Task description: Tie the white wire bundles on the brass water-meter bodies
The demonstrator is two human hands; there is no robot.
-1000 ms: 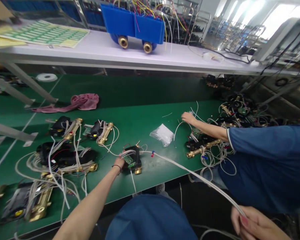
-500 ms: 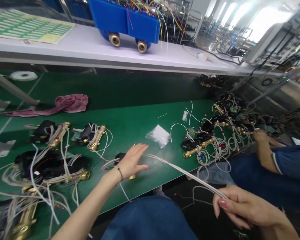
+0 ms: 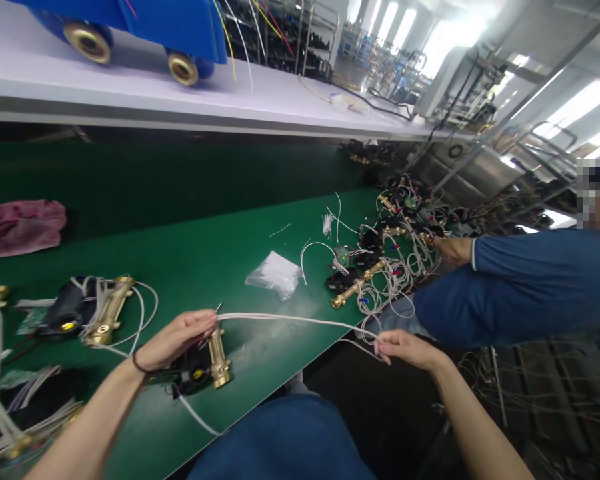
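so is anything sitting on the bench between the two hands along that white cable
Nothing visible does. The white cable runs free from the left hand, beside the brass assembly, to the right hand. The plastic bag lies farther back, clear of it.

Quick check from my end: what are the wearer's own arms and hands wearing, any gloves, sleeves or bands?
Both forearms are bare, with no sleeves and no gloves in view. The left hand has a thin dark band around the wrist. The right hand wears no band or ring that I can make out; its nails are too blurred to tell any polish.
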